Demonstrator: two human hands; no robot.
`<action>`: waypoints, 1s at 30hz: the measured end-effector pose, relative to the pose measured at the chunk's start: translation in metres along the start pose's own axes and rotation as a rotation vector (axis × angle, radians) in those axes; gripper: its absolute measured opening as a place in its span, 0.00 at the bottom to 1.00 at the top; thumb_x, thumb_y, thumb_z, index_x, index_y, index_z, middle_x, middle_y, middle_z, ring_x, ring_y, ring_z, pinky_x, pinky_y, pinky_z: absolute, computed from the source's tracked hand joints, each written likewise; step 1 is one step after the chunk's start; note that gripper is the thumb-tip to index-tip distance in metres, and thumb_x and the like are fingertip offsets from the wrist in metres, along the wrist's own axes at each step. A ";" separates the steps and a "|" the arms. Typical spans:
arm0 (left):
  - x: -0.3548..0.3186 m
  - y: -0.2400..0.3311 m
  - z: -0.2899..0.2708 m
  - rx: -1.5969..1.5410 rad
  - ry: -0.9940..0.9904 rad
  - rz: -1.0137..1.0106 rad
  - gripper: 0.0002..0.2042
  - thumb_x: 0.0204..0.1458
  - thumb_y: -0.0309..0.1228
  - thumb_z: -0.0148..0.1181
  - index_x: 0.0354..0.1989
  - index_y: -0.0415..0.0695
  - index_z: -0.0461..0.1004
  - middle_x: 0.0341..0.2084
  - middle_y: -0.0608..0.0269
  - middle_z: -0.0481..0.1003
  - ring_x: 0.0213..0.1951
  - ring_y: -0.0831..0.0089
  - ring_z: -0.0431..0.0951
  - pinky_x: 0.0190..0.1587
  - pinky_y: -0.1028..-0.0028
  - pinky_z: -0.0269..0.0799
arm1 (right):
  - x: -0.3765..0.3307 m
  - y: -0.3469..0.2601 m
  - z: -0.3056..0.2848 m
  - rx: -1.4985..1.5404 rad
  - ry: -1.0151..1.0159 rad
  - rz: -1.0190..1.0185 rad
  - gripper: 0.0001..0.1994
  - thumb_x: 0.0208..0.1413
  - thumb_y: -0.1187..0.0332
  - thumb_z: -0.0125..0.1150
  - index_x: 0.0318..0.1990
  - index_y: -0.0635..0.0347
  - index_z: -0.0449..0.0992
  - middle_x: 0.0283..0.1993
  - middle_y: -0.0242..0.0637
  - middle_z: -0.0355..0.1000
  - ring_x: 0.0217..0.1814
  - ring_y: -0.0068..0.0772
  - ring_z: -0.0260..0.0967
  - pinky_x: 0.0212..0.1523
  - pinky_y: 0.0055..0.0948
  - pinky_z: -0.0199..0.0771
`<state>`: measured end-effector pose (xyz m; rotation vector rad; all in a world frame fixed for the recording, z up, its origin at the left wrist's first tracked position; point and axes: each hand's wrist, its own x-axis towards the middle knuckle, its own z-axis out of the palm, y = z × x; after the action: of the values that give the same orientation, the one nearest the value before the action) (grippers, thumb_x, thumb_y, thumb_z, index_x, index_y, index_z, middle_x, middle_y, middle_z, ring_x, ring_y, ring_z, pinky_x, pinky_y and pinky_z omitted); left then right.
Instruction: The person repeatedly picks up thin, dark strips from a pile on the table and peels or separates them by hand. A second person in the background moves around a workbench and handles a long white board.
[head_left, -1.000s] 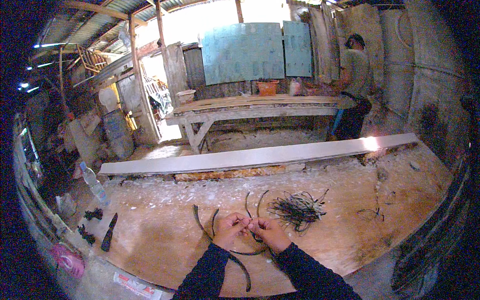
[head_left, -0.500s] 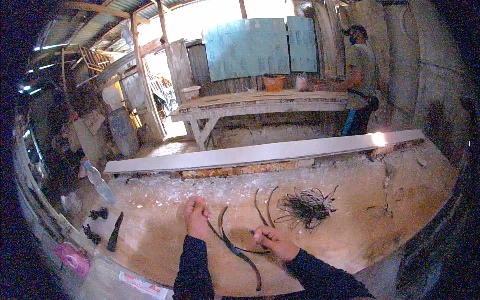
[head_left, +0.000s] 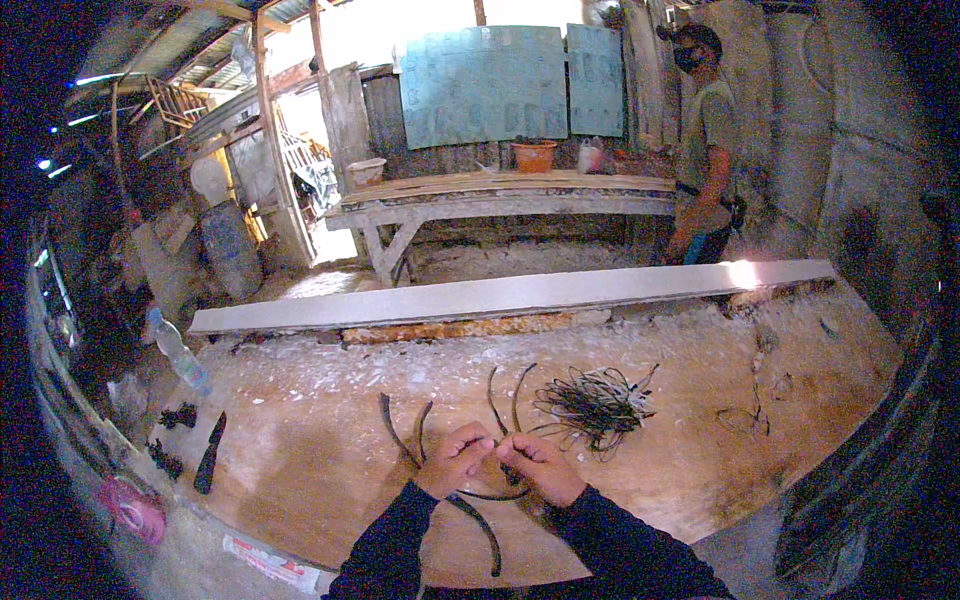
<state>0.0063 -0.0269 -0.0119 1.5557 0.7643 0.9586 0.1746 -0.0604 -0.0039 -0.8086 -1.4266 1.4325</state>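
Note:
My left hand (head_left: 455,462) and my right hand (head_left: 545,468) meet fingertip to fingertip above the wooden tabletop (head_left: 330,460). Both are closed in a pinch. What they hold between them is too small to make out. Under and around them lie thin, dark, curved strips, one pair (head_left: 400,428) reaching out past my left hand and another strip (head_left: 478,530) curving toward the near edge. A second pair of strips (head_left: 497,395) stands out just beyond my fingers. To their right sits a loose tangle of thin dark strands (head_left: 597,408).
A black-handled knife (head_left: 210,455), small black clumps (head_left: 178,415) and a clear plastic bottle (head_left: 178,350) lie at the left. A long white board (head_left: 500,295) borders the far side. Behind it, a person (head_left: 705,150) stands beside another bench (head_left: 510,205) holding an orange tub (head_left: 534,156).
My left hand has moved right and toward me, meeting my right hand. The view has shifted slightly. The person at the back has lowered an arm from the bench.

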 end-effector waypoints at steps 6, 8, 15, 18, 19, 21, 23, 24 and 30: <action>-0.012 0.016 0.004 0.155 0.171 -0.065 0.10 0.52 0.33 0.48 0.22 0.43 0.70 0.15 0.74 0.63 0.17 0.86 0.60 0.20 0.83 0.56 | 0.003 0.008 0.000 -0.069 -0.037 -0.046 0.10 0.56 0.63 0.49 0.27 0.59 0.68 0.22 0.21 0.60 0.25 0.13 0.54 0.26 0.15 0.55; -0.010 0.015 0.005 0.129 0.119 -0.086 0.11 0.51 0.33 0.48 0.20 0.43 0.69 0.15 0.73 0.64 0.17 0.86 0.59 0.20 0.83 0.55 | 0.004 0.008 -0.001 -0.096 -0.057 -0.088 0.10 0.56 0.63 0.49 0.27 0.59 0.68 0.22 0.21 0.60 0.24 0.12 0.54 0.26 0.15 0.55; -0.013 0.011 0.004 -0.212 0.082 -0.194 0.11 0.50 0.32 0.49 0.17 0.44 0.68 0.13 0.73 0.64 0.15 0.88 0.56 0.17 0.85 0.48 | -0.002 0.001 0.001 0.055 -0.141 0.024 0.09 0.56 0.64 0.48 0.28 0.57 0.67 0.23 0.20 0.60 0.24 0.11 0.52 0.25 0.14 0.51; -0.014 0.011 0.005 -0.271 0.110 -0.206 0.10 0.49 0.30 0.48 0.17 0.43 0.67 0.12 0.74 0.62 0.15 0.88 0.55 0.16 0.84 0.46 | -0.003 -0.001 0.003 0.120 -0.160 0.082 0.09 0.56 0.64 0.47 0.28 0.57 0.67 0.24 0.20 0.60 0.25 0.11 0.51 0.25 0.14 0.51; -0.014 0.011 0.005 -0.272 0.097 -0.196 0.10 0.49 0.30 0.48 0.17 0.44 0.67 0.12 0.74 0.62 0.15 0.88 0.55 0.17 0.84 0.46 | -0.003 -0.002 0.003 0.112 -0.166 0.084 0.09 0.57 0.64 0.47 0.28 0.57 0.67 0.25 0.20 0.60 0.25 0.11 0.52 0.26 0.14 0.51; -0.013 0.011 0.006 -0.277 0.071 -0.177 0.10 0.49 0.29 0.48 0.16 0.44 0.66 0.12 0.74 0.62 0.15 0.87 0.55 0.17 0.84 0.46 | -0.002 -0.002 0.004 0.082 -0.156 0.022 0.09 0.57 0.64 0.47 0.28 0.57 0.66 0.25 0.20 0.60 0.26 0.12 0.53 0.27 0.15 0.53; -0.013 0.010 0.009 -0.316 0.121 -0.127 0.10 0.49 0.29 0.48 0.16 0.44 0.66 0.12 0.73 0.62 0.15 0.87 0.56 0.17 0.84 0.47 | -0.001 -0.002 0.006 0.011 -0.120 -0.134 0.09 0.57 0.64 0.46 0.28 0.57 0.66 0.25 0.21 0.60 0.27 0.13 0.54 0.28 0.16 0.55; -0.013 0.010 0.011 -0.334 0.144 -0.102 0.10 0.49 0.29 0.47 0.16 0.44 0.66 0.12 0.73 0.62 0.15 0.86 0.56 0.17 0.84 0.47 | -0.001 -0.003 0.006 -0.007 -0.102 -0.105 0.09 0.57 0.64 0.46 0.28 0.57 0.66 0.25 0.21 0.60 0.27 0.13 0.54 0.29 0.16 0.55; -0.013 0.030 0.020 0.213 0.325 -0.025 0.13 0.50 0.31 0.48 0.14 0.42 0.66 0.13 0.72 0.64 0.17 0.86 0.59 0.18 0.82 0.52 | -0.003 -0.003 0.007 -0.103 -0.047 -0.120 0.09 0.57 0.65 0.46 0.28 0.59 0.66 0.26 0.23 0.62 0.30 0.13 0.56 0.32 0.16 0.58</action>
<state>0.0173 -0.0532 0.0138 1.5859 1.1426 1.1573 0.1693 -0.0662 -0.0003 -0.7448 -1.5686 1.3036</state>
